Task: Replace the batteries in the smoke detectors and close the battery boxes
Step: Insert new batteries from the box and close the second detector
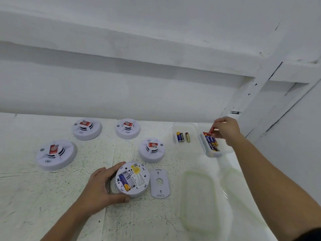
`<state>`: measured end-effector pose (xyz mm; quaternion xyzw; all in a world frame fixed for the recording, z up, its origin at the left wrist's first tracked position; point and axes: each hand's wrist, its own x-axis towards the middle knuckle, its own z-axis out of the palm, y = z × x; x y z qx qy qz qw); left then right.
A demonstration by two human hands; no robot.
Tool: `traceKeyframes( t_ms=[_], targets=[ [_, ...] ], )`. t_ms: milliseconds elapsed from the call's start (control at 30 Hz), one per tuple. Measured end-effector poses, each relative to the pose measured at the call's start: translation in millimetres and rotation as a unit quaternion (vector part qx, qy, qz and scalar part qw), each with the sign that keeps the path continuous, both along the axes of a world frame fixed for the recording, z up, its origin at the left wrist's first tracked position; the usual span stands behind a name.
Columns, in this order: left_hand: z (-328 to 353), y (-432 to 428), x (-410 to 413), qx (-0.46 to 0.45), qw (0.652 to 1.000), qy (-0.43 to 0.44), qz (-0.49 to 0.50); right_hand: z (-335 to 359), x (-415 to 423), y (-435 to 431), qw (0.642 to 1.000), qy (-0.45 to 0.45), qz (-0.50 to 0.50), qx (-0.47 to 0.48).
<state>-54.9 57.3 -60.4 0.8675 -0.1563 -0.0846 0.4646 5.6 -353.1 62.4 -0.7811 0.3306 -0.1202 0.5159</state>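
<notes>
Worktop: white speckled worktop [52,197] set against a white wall; it carries everything listed.
Left hand: left hand [102,186] is curled round the rim of the upturned detector [137,178], thumb on the near side and fingers on the far side. This is judged to be a steadying hold, so the unit does not slide while cells are pressed in.
Upturned detector: lies back-up at the near middle with its bay exposed, turned over because the bay opens from the back.
Bay contents: one blue cell [124,181] is seated. The slot beside it looks vacant, so the unit is judged half filled.
Back plate: back plate [159,183] lies flat just right of the upturned detector, not touching it, within reach for refitting.
Right hand: right hand [227,130] is at the stocked box [212,154], fingertips pinching a red cell [211,131]. Probably the cell for the vacant slot, but lifting out or putting in cannot be told.
Stocked box: clear, far right, holding many cells.
Sparse box: sparse box [184,125] stands just left of the stocked box and holds three loose cells [181,136], possibly the spent ones.
Lids: two clear lids [198,197] lie at the near right, off both boxes; the boxes are not yet closed.
Waiting detectors: four lie dome-up with red labels [86,128] [128,128] [151,150] [56,154], apart from both hands.
</notes>
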Motion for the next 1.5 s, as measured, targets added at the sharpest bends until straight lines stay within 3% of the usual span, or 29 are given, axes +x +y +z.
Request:
traceKeyframes(
  t_ms=[67,167,367,500,633,700,967,1200,1500],
  targets=[
    [2,0,0,0.002,1.000,-0.003,-0.003,17,-8,19,0.984,-0.048,0.022,0.168],
    [10,-2,-4,0.011,1.000,0.010,-0.012,29,-22,57,0.951,-0.057,0.084,0.292],
    [14,-3,-1,0.050,0.998,0.027,-0.040,17,-47,139,0.924,0.004,0.209,0.322],
    [17,-4,1,0.058,0.996,0.038,-0.054,-5,-62,189,0.928,0.032,0.288,0.236],
    [13,-5,3,0.088,0.994,0.013,-0.059,-33,-73,228,0.938,0.027,0.341,-0.055],
    [7,-7,4,0.100,0.994,-0.011,-0.051,-42,-77,238,0.930,0.013,0.341,-0.137],
    [4,-8,0,0.085,0.994,-0.055,-0.027,-62,-82,254,0.919,0.010,0.332,-0.214],
    [1,-7,-2,0.100,0.992,-0.070,-0.013,-60,-85,257,0.931,0.001,0.324,-0.169],
    [2,-5,-4,0.122,0.988,-0.096,-0.025,-53,-82,254,0.910,0.045,0.372,-0.178]
  ],
)
